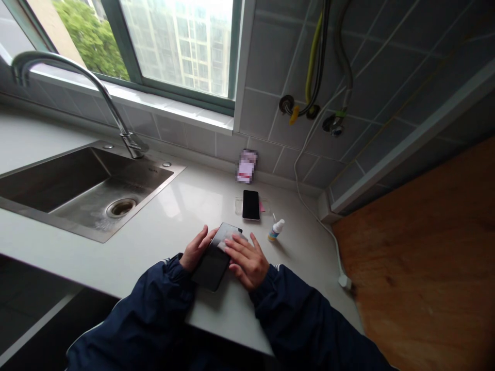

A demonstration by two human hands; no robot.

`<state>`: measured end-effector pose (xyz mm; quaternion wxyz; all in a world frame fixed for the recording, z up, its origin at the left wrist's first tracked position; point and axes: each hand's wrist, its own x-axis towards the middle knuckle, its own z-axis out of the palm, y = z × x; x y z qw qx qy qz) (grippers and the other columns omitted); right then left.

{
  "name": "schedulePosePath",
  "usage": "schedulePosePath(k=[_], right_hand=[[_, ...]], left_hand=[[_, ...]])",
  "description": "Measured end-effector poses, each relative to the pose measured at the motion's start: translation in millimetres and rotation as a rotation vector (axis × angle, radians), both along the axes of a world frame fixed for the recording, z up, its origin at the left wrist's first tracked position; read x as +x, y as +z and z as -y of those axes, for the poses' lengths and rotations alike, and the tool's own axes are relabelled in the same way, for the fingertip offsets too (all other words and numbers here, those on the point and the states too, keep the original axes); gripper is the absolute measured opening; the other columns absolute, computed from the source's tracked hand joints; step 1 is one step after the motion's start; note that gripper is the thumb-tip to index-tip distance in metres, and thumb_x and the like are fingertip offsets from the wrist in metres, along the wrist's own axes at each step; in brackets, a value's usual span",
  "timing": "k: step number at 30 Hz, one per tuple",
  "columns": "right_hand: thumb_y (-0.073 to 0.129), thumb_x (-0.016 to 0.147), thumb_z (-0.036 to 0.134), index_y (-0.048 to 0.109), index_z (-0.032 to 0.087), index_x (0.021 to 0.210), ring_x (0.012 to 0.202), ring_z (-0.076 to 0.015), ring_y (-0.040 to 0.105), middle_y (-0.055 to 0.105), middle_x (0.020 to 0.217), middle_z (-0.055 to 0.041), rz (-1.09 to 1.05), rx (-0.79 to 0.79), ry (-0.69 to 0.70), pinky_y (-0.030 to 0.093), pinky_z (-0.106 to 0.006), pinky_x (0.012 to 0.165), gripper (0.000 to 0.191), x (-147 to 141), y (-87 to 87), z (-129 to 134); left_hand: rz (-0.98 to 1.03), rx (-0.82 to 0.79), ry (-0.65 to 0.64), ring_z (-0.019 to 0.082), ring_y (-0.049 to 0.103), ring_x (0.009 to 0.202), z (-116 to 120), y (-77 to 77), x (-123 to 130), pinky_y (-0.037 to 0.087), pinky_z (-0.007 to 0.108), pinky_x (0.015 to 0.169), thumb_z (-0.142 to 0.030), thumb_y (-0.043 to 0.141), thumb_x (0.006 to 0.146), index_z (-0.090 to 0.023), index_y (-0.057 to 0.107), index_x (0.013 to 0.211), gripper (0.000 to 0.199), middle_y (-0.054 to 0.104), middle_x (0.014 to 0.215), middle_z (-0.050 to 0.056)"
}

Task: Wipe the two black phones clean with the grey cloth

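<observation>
A dark, glossy tablet lies tilted over the front part of the counter, its upper end reflecting the window. My left hand grips it along the left edge, thumb apart and the other fingers partly hidden. On the upper right of its screen rests my right hand, fingers stretched out and nearly flat. A pale patch shows by those fingertips; whether it is a cloth or a reflection I cannot tell. Beyond the tablet lies a smaller black-screened phone on a clear case. Right of my right hand stands a small white-capped spray bottle.
Another phone with a blurred screen leans against the tiled wall. To the left is a steel sink with a curved faucet. A white cable runs down the right side to a plug near a wooden board.
</observation>
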<state>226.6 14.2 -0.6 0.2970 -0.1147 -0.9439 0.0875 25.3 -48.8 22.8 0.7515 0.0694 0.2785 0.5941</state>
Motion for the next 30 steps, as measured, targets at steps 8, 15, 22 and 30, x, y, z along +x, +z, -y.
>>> schedulePosePath(k=[8, 15, 22, 30], right_hand=[[0.038, 0.102, 0.040, 0.061, 0.016, 0.129, 0.142, -0.0232, 0.045, 0.063, 0.137, -0.0083, -0.029, -0.023, 0.119, 0.005, -0.054, 0.125, 0.043, -4.7, 1.6, 23.9], [0.037, 0.102, 0.033, 0.060, 0.016, 0.130, 0.141, -0.0214, 0.046, 0.062, 0.139, -0.0086, -0.080, -0.062, -0.055, 0.005, -0.049, 0.126, 0.039, -6.2, 4.8, 9.0], [0.045, 0.100, 0.037, 0.058, 0.019, 0.131, 0.141, -0.0231, 0.045, 0.061, 0.140, -0.0049, 0.000, -0.054, 0.106, -0.005, -0.053, 0.125, 0.038, -10.0, 8.2, 28.7], [0.038, 0.102, 0.040, 0.053, 0.017, 0.140, 0.145, -0.0261, 0.039, 0.057, 0.144, -0.0093, -0.039, -0.070, -0.039, 0.000, -0.055, 0.125, 0.047, -11.2, 0.1, 26.9]], left_hand=[[-0.121, -0.015, 0.032, 0.027, 0.062, 0.121, 1.8, -2.9, 1.8, 0.037, 0.036, 0.112, -0.051, 0.046, 0.098, -0.009, 0.044, 0.149, 0.066, 0.071, 0.124, 0.014], [-0.118, -0.076, 0.044, 0.026, 0.061, 0.122, 0.7, -7.6, 1.3, 0.036, 0.033, 0.113, -0.048, 0.049, 0.098, -0.012, 0.046, 0.149, 0.063, 0.070, 0.126, 0.012], [-0.169, -0.026, 0.041, 0.027, 0.061, 0.121, 0.8, -9.2, 3.4, 0.039, 0.033, 0.109, -0.051, 0.051, 0.096, -0.012, 0.052, 0.144, 0.062, 0.072, 0.124, 0.011], [-0.145, -0.026, 0.057, 0.024, 0.060, 0.124, 1.1, -12.6, 4.6, 0.038, 0.029, 0.111, -0.047, 0.053, 0.097, -0.013, 0.057, 0.140, 0.056, 0.075, 0.118, 0.008]])
